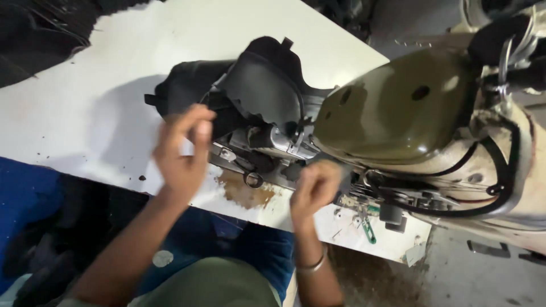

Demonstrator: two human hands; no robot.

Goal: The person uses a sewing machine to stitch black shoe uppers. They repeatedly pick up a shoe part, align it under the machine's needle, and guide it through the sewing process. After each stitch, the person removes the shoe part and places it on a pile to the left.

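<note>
White and scuffed, with a brown stain near its front edge, the bench (102,108) fills the head view under a heavy olive-green and cream sewing machine (398,108) that takes up the right side.

Both hands are raised just in front of the bench edge. The left hand (183,149) has a loose, half-curled grip, fingers bent toward the thumb and holding nothing that shows. The right hand (316,186) has its grip curled nearly into a fist; motion blur hides whether anything thin is pinched in it. A metal bangle (314,265) circles that wrist.

Just beyond the left grip, and up and left of the right one, lies the black moulded fabric piece (250,91), its near edge tucked by the machine's metal presser foot (284,142). Neither hand touches it.

As a judgement, the piece sits placed at the needle with the hands off it, so stitching looks either paused or not yet begun; no finished seam can be made out.
</note>
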